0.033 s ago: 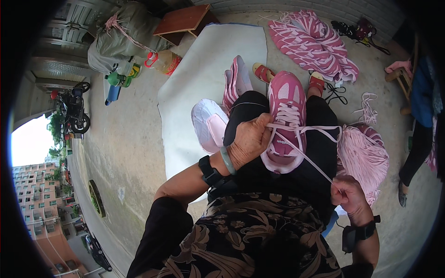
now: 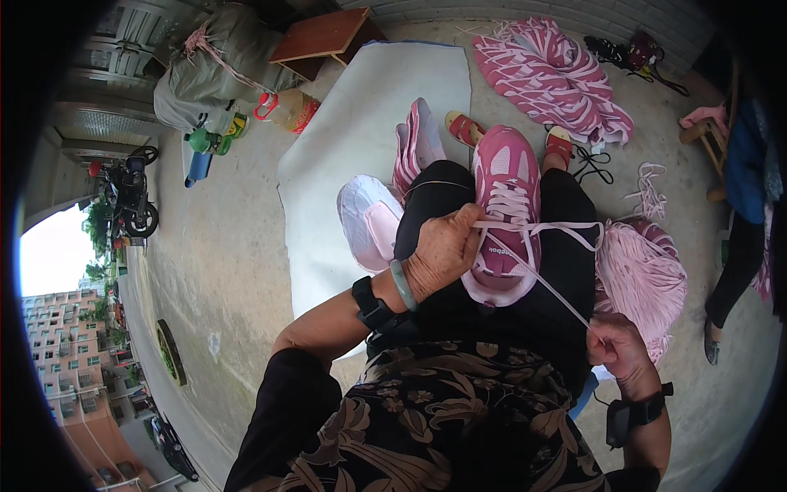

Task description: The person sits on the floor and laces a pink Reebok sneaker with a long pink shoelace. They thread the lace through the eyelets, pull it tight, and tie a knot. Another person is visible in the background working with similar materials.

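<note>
A pink sneaker [image 2: 498,156] rests across my black-trousered lap, its toe pointing away from me and its opening toward me. Pale pink shoelace [image 2: 559,300] runs through its upper eyelets. Left of the shoe's tongue, my left hand [image 2: 448,246] is closed in a pinch on the lace. Lower right, my right hand [image 2: 615,343] pinches a lace end and holds it stretched taut on a slant from the shoe. Another length of lace loops out over my right thigh.
A white sheet [image 2: 328,156] covers the ground ahead, with a white-and-pink shoe piece [image 2: 367,221] and pink striped shoe uppers [image 2: 418,148]. Laced pink uppers [image 2: 549,78] lie piled far right. A bundle of pink laces [image 2: 643,287] is beside my right leg. Another person's leg [image 2: 734,275] shows at right.
</note>
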Demonstrator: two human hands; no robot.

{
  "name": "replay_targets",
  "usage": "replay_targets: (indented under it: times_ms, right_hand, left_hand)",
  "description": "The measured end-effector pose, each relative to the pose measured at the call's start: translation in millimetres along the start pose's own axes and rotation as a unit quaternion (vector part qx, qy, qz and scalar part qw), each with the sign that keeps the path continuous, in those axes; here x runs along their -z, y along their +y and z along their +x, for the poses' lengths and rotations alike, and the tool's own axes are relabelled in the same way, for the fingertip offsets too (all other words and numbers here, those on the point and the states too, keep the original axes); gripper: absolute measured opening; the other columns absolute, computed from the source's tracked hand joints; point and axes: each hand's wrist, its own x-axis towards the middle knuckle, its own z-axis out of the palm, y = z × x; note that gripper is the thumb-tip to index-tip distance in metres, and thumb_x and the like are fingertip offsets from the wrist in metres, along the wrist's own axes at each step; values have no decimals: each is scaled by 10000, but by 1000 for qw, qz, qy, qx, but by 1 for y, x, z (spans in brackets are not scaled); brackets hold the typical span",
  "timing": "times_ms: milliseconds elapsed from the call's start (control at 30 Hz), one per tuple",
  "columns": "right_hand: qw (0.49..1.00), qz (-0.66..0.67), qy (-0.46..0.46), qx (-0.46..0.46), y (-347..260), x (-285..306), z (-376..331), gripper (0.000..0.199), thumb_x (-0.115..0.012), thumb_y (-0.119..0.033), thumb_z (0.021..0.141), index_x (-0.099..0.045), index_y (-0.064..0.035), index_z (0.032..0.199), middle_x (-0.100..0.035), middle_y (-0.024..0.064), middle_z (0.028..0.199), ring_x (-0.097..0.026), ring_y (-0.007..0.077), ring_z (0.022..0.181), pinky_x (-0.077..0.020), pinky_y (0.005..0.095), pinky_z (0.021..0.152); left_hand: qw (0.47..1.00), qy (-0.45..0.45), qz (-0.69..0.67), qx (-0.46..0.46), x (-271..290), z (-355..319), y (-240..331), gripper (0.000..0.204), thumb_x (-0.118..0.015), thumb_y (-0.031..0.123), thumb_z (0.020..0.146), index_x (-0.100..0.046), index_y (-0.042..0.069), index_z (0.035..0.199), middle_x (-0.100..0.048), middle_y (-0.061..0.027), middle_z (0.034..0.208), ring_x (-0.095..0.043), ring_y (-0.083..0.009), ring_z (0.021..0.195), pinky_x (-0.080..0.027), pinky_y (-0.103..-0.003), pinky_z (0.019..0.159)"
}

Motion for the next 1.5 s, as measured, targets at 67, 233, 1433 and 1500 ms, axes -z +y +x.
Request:
replay_targets:
  times_ms: [67, 233, 1433, 1500]
  right_hand:
    - [996, -85, 6, -17, 4, 8, -4, 279, -551, -194, 864, -551, -14, 651, -488, 41, 519, -421, 112, 390, -308, 242, 385]
    - [783, -454, 183, 383, 2, -17, 28, 53, -566, -54, 830, -577, -9, 805, -555, 116, 649, -571, 204, 584, -436, 297, 536]
    - [916, -110, 203, 328, -10, -69, 98, 759, -682, -118, 737, -228, 22, 1329, -575, 82, 803, -589, 97, 655, -490, 237, 509]
    - [925, -129, 203, 294, -22, -72, 97, 703, -656, -77, 729, -276, 40, 1309, -579, 88, 782, -584, 106, 615, -490, 243, 486]
  left_hand:
    - [1000, -13, -6, 4, -2, -1, -1, 228, -466, -39, 777, -523, 22, 989, -594, -164, 743, -615, -324, 667, -488, -333, 594]
    - [997, -22, 78, 4, 4, 6, 5, 283, -538, 8, 708, -536, 30, 990, -591, -155, 870, -603, -318, 771, -470, -365, 669]
    - [918, -45, 391, 35, 120, -97, -55, 21, -520, 39, 695, -515, 36, 674, -482, -140, 1228, -380, -362, 1197, -189, -533, 1025]
    - [896, -52, 430, 102, 139, -121, -85, 34, -549, 55, 697, -522, 35, 690, -492, -142, 1193, -423, -346, 1125, -267, -522, 957]
